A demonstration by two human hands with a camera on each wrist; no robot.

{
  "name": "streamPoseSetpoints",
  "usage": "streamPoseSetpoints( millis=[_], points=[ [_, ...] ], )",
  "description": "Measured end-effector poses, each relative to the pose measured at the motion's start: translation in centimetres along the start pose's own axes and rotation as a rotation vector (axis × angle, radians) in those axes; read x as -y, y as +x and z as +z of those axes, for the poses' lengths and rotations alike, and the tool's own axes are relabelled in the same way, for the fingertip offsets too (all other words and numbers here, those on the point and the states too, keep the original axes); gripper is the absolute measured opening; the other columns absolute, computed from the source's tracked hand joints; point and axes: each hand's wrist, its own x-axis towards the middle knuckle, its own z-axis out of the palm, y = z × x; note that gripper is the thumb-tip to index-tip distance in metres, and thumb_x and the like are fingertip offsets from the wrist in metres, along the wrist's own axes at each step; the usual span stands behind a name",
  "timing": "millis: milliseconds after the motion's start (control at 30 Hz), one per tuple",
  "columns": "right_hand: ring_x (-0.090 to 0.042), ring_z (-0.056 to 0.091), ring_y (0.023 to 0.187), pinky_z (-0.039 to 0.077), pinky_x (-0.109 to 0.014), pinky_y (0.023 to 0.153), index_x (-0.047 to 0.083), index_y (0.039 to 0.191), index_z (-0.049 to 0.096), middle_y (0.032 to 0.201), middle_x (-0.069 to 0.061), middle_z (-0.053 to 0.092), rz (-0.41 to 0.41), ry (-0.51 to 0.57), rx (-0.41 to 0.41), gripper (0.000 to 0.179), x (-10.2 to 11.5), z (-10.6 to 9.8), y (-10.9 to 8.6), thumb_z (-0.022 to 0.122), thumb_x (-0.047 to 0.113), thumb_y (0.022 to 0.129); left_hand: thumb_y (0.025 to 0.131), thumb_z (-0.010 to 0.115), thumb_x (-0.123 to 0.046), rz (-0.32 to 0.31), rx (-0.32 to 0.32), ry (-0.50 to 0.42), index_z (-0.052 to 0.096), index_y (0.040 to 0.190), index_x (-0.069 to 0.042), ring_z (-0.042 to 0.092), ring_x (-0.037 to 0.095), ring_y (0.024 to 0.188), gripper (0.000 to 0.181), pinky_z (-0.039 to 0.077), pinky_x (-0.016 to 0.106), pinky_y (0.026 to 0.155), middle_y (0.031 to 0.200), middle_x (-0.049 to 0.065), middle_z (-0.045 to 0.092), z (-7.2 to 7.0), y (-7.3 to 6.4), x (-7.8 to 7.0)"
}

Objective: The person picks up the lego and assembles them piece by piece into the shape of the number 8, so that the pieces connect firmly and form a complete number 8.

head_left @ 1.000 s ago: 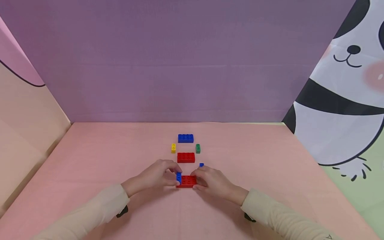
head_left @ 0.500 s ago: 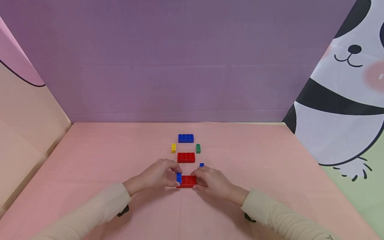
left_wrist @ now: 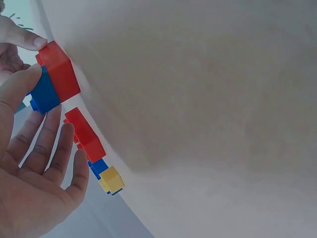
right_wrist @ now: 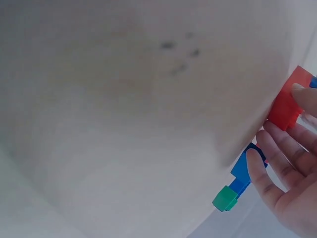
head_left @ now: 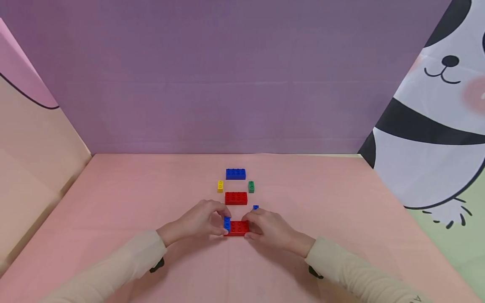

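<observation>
Close to the near side of the table, my left hand (head_left: 198, 219) pinches a small blue toy brick (head_left: 227, 224) between thumb and fingers. This blue brick sits crosswise on the left end of a red brick (head_left: 239, 228). My right hand (head_left: 273, 228) grips the same red brick at its right end, with the thumb on the near side. In the left wrist view the blue brick (left_wrist: 45, 91) lies against the red one (left_wrist: 63, 72), studs facing the same way. A second small blue brick (head_left: 255, 207) stands just beyond my right hand, partly hidden by it.
Farther back on the pink table (head_left: 151, 181) lies another red brick (head_left: 236, 198). Behind it are a small yellow brick (head_left: 220, 186) at left, a small green brick (head_left: 251, 187) at right, and a larger blue brick (head_left: 235, 174). A purple backdrop (head_left: 227, 84) rises behind.
</observation>
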Motion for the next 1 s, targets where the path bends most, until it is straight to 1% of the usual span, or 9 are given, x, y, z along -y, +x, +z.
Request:
streamPoseSetpoints(
  millis=[133, 433, 733, 833, 1000],
  points=[
    [-0.011, 0.057, 0.091, 0.051, -0.026, 0.08, 0.015, 0.11, 0.062, 0.102, 0.002, 0.064, 0.01, -0.002, 0.013, 0.038, 0.1, -0.1, 0.0, 0.073, 0.029, 0.076, 0.069, 0.079, -0.023, 0.001, -0.003, -0.011, 0.065, 0.102, -0.016, 0.053, 0.017, 0.097, 0.037, 0.043, 0.042, 0.086, 0.093, -0.009, 0.062, 0.0, 0.0, -0.1],
    [-0.011, 0.058, 0.091, 0.052, -0.026, 0.079, 0.014, 0.11, 0.062, 0.102, 0.001, 0.064, 0.017, 0.003, 0.015, 0.039, 0.2, -0.3, 0.0, 0.074, 0.028, 0.076, 0.069, 0.08, -0.022, 0.003, -0.013, -0.034, 0.064, 0.102, -0.015, 0.054, 0.017, 0.096, 0.037, 0.044, 0.042, 0.086, 0.092, -0.008, 0.062, 0.0, 0.0, 0.0],
    [-0.01, 0.058, 0.089, 0.052, -0.025, 0.078, 0.014, 0.11, 0.062, 0.101, 0.001, 0.065, 0.034, 0.023, 0.031, 0.038, 0.2, -0.5, 0.0, 0.073, 0.027, 0.077, 0.069, 0.08, -0.022, 0.002, -0.021, -0.035, 0.064, 0.101, -0.016, 0.054, 0.016, 0.095, 0.036, 0.044, 0.041, 0.086, 0.092, -0.008, 0.063, 0.1, 0.0, 0.0],
    [-0.011, 0.059, 0.091, 0.052, -0.025, 0.078, 0.012, 0.111, 0.062, 0.103, 0.0, 0.064, 0.032, 0.044, 0.02, 0.037, 0.2, -0.8, -0.1, 0.073, 0.025, 0.077, 0.069, 0.08, -0.023, 0.001, -0.022, -0.026, 0.064, 0.1, -0.016, 0.054, 0.015, 0.094, 0.036, 0.044, 0.042, 0.087, 0.091, -0.008, 0.062, 0.1, 0.0, 0.0],
    [-0.016, 0.061, 0.095, 0.053, -0.027, 0.076, 0.011, 0.11, 0.061, 0.104, -0.002, 0.064, 0.02, 0.065, -0.048, 0.036, 0.2, -1.7, -0.1, 0.072, 0.023, 0.077, 0.069, 0.08, -0.024, 0.012, -0.024, -0.009, 0.064, 0.101, -0.016, 0.054, 0.014, 0.094, 0.036, 0.042, 0.042, 0.087, 0.09, -0.009, 0.063, 0.2, 0.1, 0.1]
  ],
)
